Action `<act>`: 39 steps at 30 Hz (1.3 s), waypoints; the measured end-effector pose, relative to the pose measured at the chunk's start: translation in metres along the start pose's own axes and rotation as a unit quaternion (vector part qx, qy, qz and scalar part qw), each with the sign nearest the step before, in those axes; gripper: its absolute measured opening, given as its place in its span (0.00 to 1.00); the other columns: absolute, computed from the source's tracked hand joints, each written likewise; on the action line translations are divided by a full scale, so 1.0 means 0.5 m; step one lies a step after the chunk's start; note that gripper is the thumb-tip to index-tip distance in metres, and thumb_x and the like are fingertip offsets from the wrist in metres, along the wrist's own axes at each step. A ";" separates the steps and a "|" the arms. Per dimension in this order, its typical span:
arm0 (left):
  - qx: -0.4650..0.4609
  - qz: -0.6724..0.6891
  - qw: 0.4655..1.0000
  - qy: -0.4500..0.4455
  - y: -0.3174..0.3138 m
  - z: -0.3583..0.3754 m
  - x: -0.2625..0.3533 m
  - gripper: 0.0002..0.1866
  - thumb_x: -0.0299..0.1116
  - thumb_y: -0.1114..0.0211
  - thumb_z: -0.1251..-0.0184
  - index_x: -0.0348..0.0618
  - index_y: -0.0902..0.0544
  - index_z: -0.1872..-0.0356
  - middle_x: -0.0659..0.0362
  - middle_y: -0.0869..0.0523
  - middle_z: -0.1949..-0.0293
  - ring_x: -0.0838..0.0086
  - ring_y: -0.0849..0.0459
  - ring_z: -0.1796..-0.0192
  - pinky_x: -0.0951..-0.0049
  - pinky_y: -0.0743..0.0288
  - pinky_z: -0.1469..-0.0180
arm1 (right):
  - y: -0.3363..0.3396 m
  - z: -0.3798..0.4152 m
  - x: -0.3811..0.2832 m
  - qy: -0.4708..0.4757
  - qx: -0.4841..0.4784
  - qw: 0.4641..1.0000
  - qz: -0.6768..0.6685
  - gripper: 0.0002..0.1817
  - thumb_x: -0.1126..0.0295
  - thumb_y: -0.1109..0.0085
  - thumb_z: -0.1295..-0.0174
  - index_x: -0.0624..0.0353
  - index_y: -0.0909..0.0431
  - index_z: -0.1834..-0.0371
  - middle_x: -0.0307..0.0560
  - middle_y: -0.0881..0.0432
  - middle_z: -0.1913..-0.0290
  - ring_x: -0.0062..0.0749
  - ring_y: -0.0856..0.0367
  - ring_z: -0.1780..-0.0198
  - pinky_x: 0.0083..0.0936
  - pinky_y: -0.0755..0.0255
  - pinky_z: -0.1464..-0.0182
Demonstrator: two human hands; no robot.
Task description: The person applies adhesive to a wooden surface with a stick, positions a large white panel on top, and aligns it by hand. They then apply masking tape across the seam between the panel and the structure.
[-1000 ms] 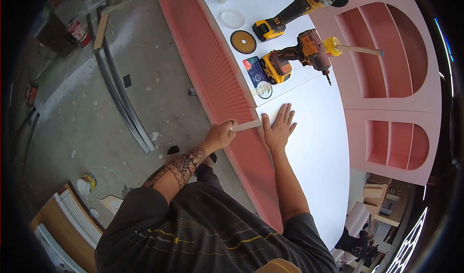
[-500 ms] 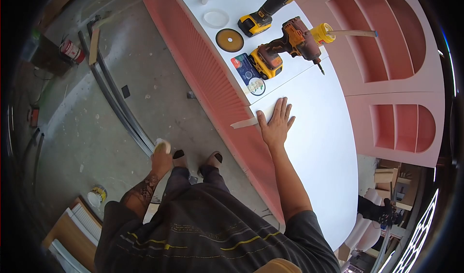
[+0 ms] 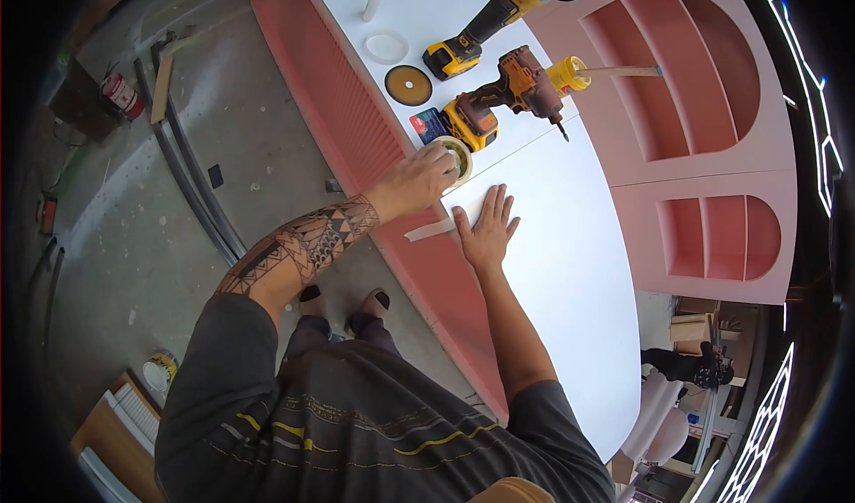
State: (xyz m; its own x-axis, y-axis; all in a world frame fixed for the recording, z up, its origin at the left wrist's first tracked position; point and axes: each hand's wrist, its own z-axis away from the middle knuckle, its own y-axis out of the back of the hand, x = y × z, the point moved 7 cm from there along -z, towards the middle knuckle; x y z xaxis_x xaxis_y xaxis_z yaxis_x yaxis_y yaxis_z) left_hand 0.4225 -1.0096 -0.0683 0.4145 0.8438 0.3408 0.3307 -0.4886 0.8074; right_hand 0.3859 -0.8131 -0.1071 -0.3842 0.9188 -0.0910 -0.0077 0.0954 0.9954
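My left hand (image 3: 422, 182) is closed on a roll of masking tape (image 3: 465, 161) at the edge of the white top (image 3: 552, 263), just below the impact driver. My right hand (image 3: 489, 236) lies flat on that white surface with its fingers spread, holding nothing. Beside its thumb, a strip of masking tape (image 3: 431, 230) runs off the edge and over the pink fluted side (image 3: 347, 111). An impact driver (image 3: 512, 93) with a yellow battery rests on the top, partly over a colourful card (image 3: 427, 125).
Farther along the top lie an angle grinder (image 3: 485, 27), a round disc (image 3: 408, 85), a clear lid (image 3: 386, 47), a small bottle (image 3: 374, 1) and a yellow pot (image 3: 568, 75) with a stick. Pink shelving (image 3: 623, 169) stands beyond. Curved metal strips (image 3: 191, 178) lie on the floor.
My left hand has swung up from beside my legs to the edge of the white top, carrying the tape roll. My right hand stays flat on the surface.
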 end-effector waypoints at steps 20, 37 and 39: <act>0.159 0.796 0.360 0.460 -0.361 0.367 0.098 0.22 0.39 0.28 0.19 0.43 0.23 0.34 0.60 0.15 0.46 0.74 0.14 0.42 0.67 0.18 0.34 | -0.009 0.002 -0.005 0.007 -0.010 1.000 0.002 0.56 0.30 0.48 0.25 0.63 0.51 0.09 0.61 0.53 0.08 0.63 0.60 0.08 0.70 0.64 0.14; 0.226 0.780 0.397 0.427 -0.437 0.308 0.064 0.08 0.35 0.29 0.17 0.41 0.15 0.54 0.66 0.14 0.62 0.82 0.21 0.60 0.77 0.25 0.54 | -0.012 0.000 0.000 0.016 -0.020 1.000 -0.003 0.54 0.32 0.51 0.21 0.63 0.55 0.08 0.63 0.55 0.08 0.65 0.61 0.08 0.67 0.65 0.14; 0.234 0.774 0.389 0.442 -0.451 0.296 0.056 0.09 0.35 0.29 0.18 0.41 0.15 0.56 0.66 0.14 0.62 0.83 0.23 0.61 0.77 0.26 0.56 | -0.014 0.001 0.001 0.018 -0.021 1.000 -0.015 0.54 0.33 0.52 0.21 0.63 0.55 0.08 0.63 0.55 0.08 0.65 0.62 0.08 0.67 0.66 0.13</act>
State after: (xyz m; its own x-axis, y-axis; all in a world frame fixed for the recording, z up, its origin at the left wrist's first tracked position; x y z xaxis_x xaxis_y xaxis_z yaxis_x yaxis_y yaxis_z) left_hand 0.4847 -0.9087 -0.3122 0.0388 -0.8959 0.4426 0.4677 -0.3752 -0.8003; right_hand 0.3863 -0.8130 -0.1141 -0.4168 0.9010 -0.1200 -0.0581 0.1054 0.9927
